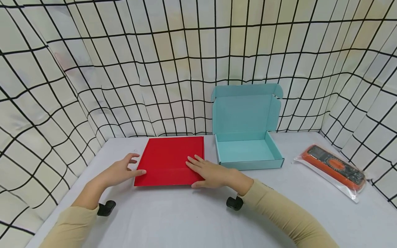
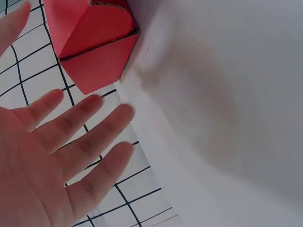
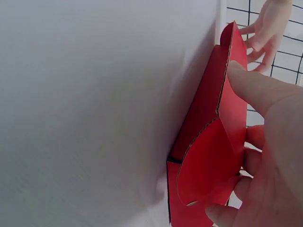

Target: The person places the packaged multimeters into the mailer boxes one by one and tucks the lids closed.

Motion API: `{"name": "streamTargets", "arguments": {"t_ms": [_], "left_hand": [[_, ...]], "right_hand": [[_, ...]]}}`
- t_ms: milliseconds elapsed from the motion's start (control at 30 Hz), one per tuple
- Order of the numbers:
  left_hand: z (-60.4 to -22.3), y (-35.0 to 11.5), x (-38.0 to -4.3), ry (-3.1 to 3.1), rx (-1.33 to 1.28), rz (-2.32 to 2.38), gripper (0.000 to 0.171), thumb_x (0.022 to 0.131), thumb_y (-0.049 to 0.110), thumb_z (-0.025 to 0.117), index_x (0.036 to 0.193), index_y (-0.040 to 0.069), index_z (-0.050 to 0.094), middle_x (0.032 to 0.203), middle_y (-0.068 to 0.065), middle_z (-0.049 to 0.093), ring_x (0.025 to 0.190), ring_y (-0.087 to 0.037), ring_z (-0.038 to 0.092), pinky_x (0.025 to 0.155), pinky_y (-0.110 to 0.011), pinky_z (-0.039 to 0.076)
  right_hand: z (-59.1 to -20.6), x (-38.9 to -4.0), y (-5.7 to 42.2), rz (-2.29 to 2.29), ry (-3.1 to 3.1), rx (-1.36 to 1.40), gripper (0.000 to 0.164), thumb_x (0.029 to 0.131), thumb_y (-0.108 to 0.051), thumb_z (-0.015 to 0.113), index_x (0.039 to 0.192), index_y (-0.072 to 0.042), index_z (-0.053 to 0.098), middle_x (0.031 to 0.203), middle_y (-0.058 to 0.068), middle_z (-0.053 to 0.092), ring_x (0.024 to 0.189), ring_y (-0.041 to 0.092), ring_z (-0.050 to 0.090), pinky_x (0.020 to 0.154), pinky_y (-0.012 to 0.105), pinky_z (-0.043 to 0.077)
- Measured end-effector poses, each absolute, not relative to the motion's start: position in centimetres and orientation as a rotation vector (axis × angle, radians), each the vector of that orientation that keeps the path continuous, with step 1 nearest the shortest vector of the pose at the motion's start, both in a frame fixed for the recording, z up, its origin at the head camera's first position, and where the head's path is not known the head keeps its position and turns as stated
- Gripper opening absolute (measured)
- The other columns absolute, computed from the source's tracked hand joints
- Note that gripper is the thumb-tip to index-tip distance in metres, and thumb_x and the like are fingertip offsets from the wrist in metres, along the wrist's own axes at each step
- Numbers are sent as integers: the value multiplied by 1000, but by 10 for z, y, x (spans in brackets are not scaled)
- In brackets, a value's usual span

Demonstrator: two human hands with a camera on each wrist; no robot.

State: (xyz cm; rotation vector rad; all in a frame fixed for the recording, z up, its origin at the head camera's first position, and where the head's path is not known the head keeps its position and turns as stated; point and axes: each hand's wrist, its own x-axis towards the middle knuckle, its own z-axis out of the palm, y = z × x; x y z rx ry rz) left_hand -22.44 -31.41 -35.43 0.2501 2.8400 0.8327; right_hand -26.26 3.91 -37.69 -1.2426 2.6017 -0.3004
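A red cardboard box (image 1: 169,156) lies on the table with its lid folded over and the front flap jutting toward me. At its left side is my left hand (image 1: 119,171), fingers spread, thumb over the near left corner; the left wrist view shows its palm facing the box's side. My right hand (image 1: 211,172) rests on the lid's right part with fairly straight fingers. In the right wrist view a rounded side tab (image 3: 208,161) sticks out beneath the lid, and the thumb lies along the flap's edge.
A light blue cardboard box (image 1: 248,150) stands to the right with its lid raised. Farther right lies an orange and black multimeter (image 1: 336,167) in a clear plastic bag. White cloth with a black grid (image 1: 198,72) hangs behind the white table (image 1: 173,217) and along both sides.
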Motion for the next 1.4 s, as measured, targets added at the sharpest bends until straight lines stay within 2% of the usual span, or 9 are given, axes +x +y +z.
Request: {"name": "streamTargets", "arguments": {"t_ms": [167, 300, 467, 833, 933, 1100, 1400], "left_hand": [[-357, -302, -228, 2917, 343, 821, 88, 98, 53, 63, 158, 0, 26, 157, -29, 34, 139, -52, 36, 106, -69, 37], [-362, -291, -232, 2964, 459, 724, 85, 99, 52, 62, 161, 4, 27, 163, -24, 28, 147, -52, 24, 107, -75, 30], [-369, -283, -240, 2985, 552, 601, 82, 99, 52, 62, 162, 12, 29, 166, -19, 24, 148, -53, 19, 105, -78, 29], [-379, -280, -247, 2969, 586, 446, 89, 95, 58, 63, 163, 13, 28, 168, -20, 17, 151, -51, 8, 108, -82, 8], [-378, -284, -248, 2948, 599, 438, 92, 93, 61, 63, 164, 14, 26, 169, -18, 15, 152, -50, 8, 108, -82, 9], [-375, -288, -251, 2923, 608, 432, 98, 88, 61, 69, 164, 16, 25, 169, -16, 15, 151, -48, 11, 106, -82, 17], [-378, -289, -251, 2929, 627, 395, 107, 84, 63, 73, 165, 16, 22, 170, -14, 13, 152, -48, 8, 104, -81, 23]], "right_hand": [[-378, -264, 39, -311, 2601, -1245, 85, 97, -41, 69, 165, -15, 24, 171, 6, 14, 157, 32, 7, 121, 53, 24], [-378, -264, 37, -298, 2612, -1245, 86, 96, -41, 71, 165, -17, 24, 171, 6, 13, 157, 33, 6, 120, 57, 25], [-379, -267, 35, -266, 2637, -1225, 87, 97, -46, 67, 165, -17, 22, 172, 5, 11, 157, 34, 4, 120, 58, 24], [-377, -273, 26, -228, 2680, -1140, 93, 95, -54, 67, 166, -18, 19, 172, 7, 9, 156, 34, 6, 118, 60, 25], [-376, -276, 24, -215, 2665, -1130, 96, 93, -52, 71, 166, -18, 18, 172, 7, 7, 157, 33, 5, 118, 60, 26], [-376, -282, 24, -207, 2665, -1134, 104, 89, -49, 77, 166, -18, 15, 172, 8, 6, 157, 33, 4, 118, 60, 28], [-378, -283, 21, -186, 2693, -1142, 107, 88, -49, 78, 166, -17, 13, 172, 9, 4, 156, 35, 4, 118, 58, 28]]}}
